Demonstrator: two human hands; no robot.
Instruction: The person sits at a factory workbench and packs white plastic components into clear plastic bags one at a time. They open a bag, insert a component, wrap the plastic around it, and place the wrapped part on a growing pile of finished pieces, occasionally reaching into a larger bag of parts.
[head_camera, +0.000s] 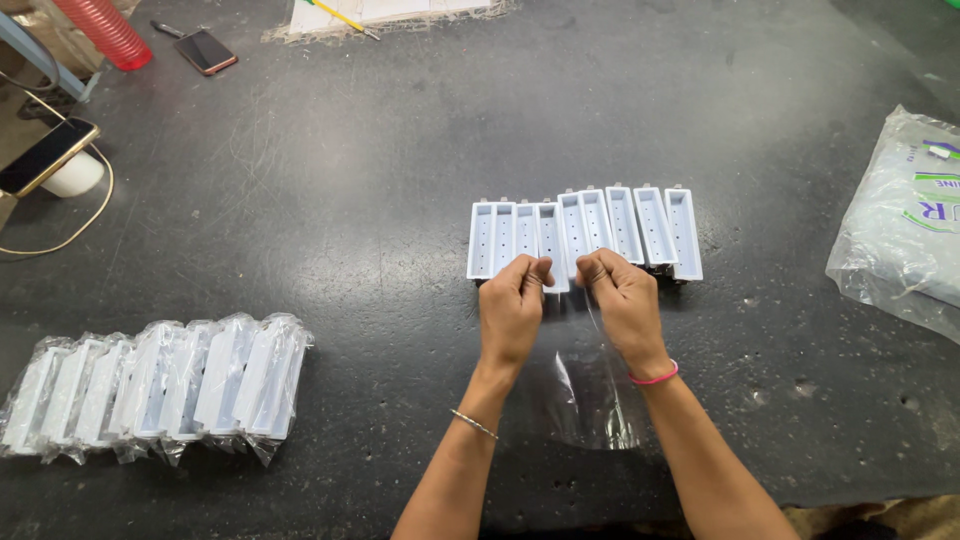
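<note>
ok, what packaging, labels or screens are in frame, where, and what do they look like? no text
Clear plastic sleeve: between the wrists, thin, see-through; left hand and right hand pinch its top edge.
Wrapped trays: table's left edge, row of white trays in clear film.
Printed bag: right edge, bulky, whitish plastic, green and purple print.
Phone: top left, flat, dark screen.
Second phone: far left, propped, dark screen, gold rim.

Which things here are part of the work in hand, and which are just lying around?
In use:
left hand and right hand, pinching a clear plastic bag
row of white plastic trays
bagged white trays

Lying about:
two phones
red ribbed cup
white printed sack
yellow pencil
</note>
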